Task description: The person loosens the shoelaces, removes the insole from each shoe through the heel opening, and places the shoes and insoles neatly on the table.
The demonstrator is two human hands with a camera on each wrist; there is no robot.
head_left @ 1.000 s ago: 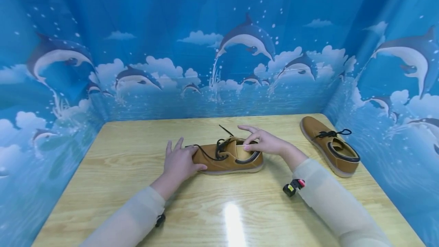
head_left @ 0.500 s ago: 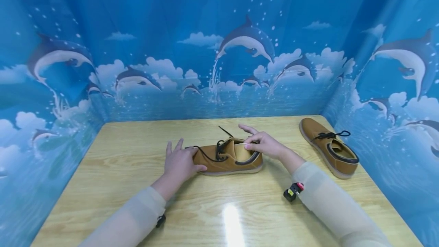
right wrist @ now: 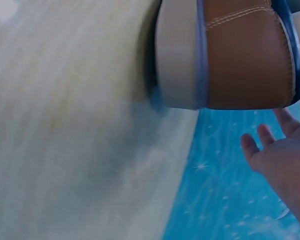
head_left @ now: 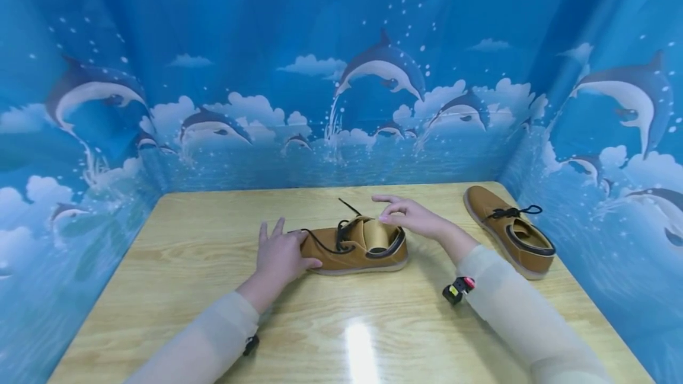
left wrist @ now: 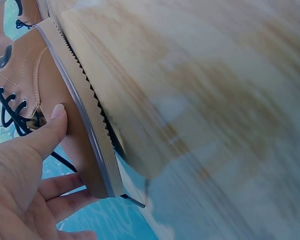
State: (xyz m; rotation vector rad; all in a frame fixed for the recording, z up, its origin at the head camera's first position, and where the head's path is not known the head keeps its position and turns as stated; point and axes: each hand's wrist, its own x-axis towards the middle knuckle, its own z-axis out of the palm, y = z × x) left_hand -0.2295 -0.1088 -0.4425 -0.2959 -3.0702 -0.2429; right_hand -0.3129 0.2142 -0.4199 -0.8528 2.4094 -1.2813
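A brown lace-up shoe (head_left: 331, 252) lies in the middle of the table, toe to the left, its black laces (head_left: 343, 236) loose. My left hand (head_left: 280, 256) grips the toe; in the left wrist view the thumb presses one side of the shoe (left wrist: 72, 135) and fingers reach round the front. At the shoe's opening, my right hand (head_left: 413, 218) pinches the heel end of a tan insole (head_left: 376, 236), which bends upward with a dark gap under it. The right wrist view shows the shoe's heel (right wrist: 247, 60) with the right hand's fingers beside it; the pinch itself is out of sight there.
A second brown shoe (head_left: 509, 233), its black laces tied, stands at the table's right side. The wooden table (head_left: 213, 218) is enclosed at the back and sides by a blue dolphin-print curtain (head_left: 256, 76).
The insole's heel end has risen and curved in my right hand's pinch, baring a dark gap inside the shoe. My left hand stays on the toe.
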